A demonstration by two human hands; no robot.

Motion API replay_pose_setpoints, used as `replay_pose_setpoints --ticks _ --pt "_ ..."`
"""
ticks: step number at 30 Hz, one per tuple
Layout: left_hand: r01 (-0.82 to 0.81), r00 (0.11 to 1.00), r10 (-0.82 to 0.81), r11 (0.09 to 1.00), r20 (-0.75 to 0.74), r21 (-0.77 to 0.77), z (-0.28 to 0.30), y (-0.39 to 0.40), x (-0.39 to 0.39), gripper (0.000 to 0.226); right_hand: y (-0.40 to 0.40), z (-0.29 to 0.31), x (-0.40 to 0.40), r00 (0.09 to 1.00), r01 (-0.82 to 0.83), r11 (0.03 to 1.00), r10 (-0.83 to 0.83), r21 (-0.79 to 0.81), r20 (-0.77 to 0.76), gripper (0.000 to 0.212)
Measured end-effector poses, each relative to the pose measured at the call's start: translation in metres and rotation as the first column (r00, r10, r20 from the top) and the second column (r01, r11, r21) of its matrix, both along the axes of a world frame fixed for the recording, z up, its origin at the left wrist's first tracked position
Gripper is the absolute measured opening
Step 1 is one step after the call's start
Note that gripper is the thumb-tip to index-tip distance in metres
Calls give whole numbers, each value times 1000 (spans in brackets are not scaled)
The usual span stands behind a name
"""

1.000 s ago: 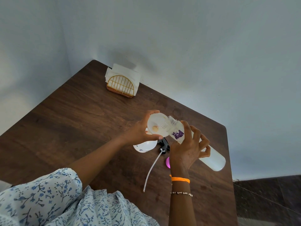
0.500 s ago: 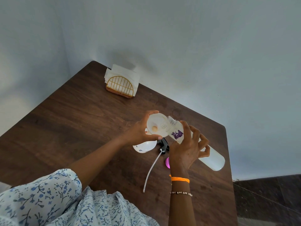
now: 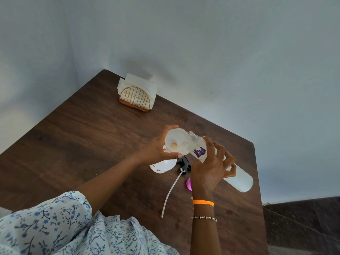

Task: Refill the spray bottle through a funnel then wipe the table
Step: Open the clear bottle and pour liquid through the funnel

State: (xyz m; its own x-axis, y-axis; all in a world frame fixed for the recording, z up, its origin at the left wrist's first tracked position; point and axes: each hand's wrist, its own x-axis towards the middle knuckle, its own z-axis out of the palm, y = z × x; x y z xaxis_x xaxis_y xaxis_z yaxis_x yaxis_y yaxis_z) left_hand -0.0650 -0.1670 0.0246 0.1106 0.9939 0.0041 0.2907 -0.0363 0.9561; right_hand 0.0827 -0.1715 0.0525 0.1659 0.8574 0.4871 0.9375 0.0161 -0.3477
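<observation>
**Pouring the refill into the funnel**

Head view: the left hand (image 3: pixel 156 150) curls its thumb and fingers round the rim of the white funnel (image 3: pixel 175 142), which sits over the spray bottle (image 3: pixel 162 165); only the bottle's pale lower body shows beneath the hand, standing on the brown table (image 3: pixel 73 137). The right hand (image 3: pixel 211 166) grips the clear refill bottle (image 3: pixel 239 178) about its middle, thumb and forefinger wrapped round it and the other fingers loosely fanned, with the bottle tipped so its threaded mouth lies over the funnel's bowl. The spray head (image 3: pixel 184 165) with its long dip tube (image 3: pixel 171 194) lies on the table between the two wrists, a pink cap (image 3: pixel 189 184) just beside it. A wire napkin holder (image 3: pixel 135 97) with white napkins stands at the far corner, well apart.

To pour well, I judge the mouth should stay above the bowl's centre and the tilt rise slowly, so the funnel drains rather than brims; the left hand should hold the funnel upright and seated.

Hard to make out: whether liquid is flowing, how full either bottle is, and whether the funnel's spout actually sits in the spray bottle's neck, which the left hand covers. The pink cap is half hidden by the right wrist.
</observation>
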Motion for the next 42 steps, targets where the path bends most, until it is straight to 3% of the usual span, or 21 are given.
replay_pose_setpoints --ticks 42 --pt "9 1000 -9 1000 2 -5 5 -3 0 85 0 -1 1 1000 2 1000 -3 8 30 70"
